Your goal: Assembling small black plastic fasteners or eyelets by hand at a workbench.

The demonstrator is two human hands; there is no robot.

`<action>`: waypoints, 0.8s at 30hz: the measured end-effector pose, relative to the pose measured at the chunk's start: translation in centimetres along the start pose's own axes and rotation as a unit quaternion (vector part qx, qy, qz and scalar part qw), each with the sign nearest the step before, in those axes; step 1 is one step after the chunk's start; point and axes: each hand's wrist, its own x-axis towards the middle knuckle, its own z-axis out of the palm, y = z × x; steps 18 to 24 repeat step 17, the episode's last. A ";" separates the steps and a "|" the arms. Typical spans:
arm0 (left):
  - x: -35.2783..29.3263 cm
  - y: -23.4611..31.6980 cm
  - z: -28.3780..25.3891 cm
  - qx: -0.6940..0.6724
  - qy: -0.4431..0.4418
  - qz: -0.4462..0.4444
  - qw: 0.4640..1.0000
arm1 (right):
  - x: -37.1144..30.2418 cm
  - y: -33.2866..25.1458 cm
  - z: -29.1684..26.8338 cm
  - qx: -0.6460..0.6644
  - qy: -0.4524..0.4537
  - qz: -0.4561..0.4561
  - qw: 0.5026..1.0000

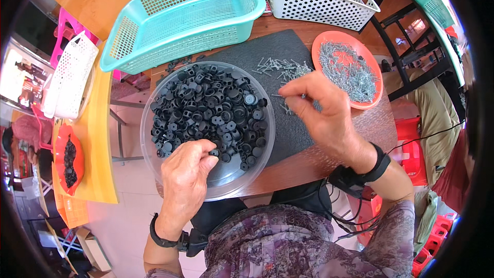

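My left hand [186,177] is closed over the near side of a clear round tub [222,191], its thumb and forefinger pinched on a small black plastic part [214,152]. Heaped in the tub are many similar black plastic parts [206,103], some round like caps. To the right, my right hand [327,110] hovers over a dark mat [288,139] with fingertips pinched together; a thin metal screw [277,95] seems to stick out from them. Loose silver screws [282,68] lie on the mat just beyond that hand. An orange plate [371,62] piled with more screws stands to its right.
Behind the tub sits a turquoise plastic basket [180,13]. A white perforated basket [321,7] with black parts stands at the back right. On a yellow table [98,159] at left are a white basket [72,77] and a red dish [63,141] of black pieces.
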 end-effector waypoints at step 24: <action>-2.0 1.4 -1.0 -0.113 0.012 -0.051 0.992 | -2.8 -6.2 5.9 0.182 -0.057 -0.052 0.980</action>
